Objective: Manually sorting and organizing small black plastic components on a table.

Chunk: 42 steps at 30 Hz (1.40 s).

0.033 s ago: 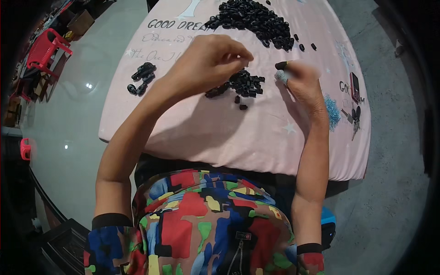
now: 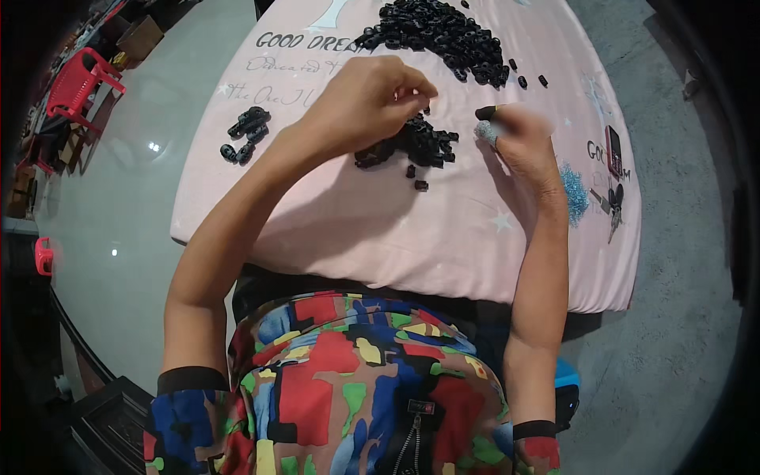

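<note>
the left hand [image 2: 368,99] has shifted slightly up the view, uncovering a little more of the nearer black pieces [image 2: 430,147].

Multicoloured patch-print shirt [image 2: 348,396] (zip [image 2: 416,439] in front), short sleeves [image 2: 186,419], black cuffs [image 2: 192,378].

This looks like a home: a pink printed cloth [image 2: 356,249], red plastic chair [image 2: 67,89], glossy floor [image 2: 150,202].

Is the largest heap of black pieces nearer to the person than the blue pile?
No, the largest heap lies farther away; the blue pile is beside the right wrist.
</note>
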Motion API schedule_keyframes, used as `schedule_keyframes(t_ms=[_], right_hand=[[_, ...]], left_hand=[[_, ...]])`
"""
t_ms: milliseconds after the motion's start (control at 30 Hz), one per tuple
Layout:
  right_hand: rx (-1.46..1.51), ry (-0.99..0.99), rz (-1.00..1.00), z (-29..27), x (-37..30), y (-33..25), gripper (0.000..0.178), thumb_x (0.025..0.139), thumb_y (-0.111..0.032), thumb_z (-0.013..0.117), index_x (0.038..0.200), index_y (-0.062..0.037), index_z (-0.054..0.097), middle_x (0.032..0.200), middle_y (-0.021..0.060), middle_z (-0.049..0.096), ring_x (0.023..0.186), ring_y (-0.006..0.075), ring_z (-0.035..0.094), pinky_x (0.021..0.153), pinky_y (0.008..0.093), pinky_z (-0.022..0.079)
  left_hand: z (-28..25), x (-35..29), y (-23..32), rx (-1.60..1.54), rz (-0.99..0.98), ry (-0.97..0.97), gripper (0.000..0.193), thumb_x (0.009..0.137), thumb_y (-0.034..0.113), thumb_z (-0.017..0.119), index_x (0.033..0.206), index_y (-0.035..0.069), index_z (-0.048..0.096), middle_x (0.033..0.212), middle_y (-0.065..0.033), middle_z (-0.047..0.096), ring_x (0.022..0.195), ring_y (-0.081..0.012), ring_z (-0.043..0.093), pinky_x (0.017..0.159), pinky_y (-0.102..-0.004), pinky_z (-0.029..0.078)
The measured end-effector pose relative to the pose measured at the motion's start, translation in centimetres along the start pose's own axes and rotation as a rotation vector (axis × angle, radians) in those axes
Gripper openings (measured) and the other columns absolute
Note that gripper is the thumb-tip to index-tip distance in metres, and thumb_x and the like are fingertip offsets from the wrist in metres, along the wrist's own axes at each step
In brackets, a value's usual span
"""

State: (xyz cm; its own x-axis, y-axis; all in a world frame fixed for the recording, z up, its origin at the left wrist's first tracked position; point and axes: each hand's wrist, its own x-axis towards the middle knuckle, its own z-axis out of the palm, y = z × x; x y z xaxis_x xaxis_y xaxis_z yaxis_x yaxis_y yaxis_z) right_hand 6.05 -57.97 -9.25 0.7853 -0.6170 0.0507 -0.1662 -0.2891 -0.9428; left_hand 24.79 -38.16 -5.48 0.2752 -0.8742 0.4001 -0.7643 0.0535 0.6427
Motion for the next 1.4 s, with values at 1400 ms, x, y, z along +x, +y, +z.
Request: schedule_keyframes(t_ms=[1400], right_hand=[[0.274,0.019,-0.112,0.6,-0.1,-2.6,0.022,0.086,-0.004,0.073,0.108,-0.003,0.074,0.086,-0.0007,0.071,0.065,0.0029,0.055,0.057,0.0189,0.047]], left_hand=[[3.2,-0.5,-1.0,-0.888,-0.363,-0.212,0.024,0.102,0.025,0.058,0.113,0.004,0.063,0.094,-0.0014,0.069,0.072,-0.0018,0.056,0.06,-0.0162,0.042]])
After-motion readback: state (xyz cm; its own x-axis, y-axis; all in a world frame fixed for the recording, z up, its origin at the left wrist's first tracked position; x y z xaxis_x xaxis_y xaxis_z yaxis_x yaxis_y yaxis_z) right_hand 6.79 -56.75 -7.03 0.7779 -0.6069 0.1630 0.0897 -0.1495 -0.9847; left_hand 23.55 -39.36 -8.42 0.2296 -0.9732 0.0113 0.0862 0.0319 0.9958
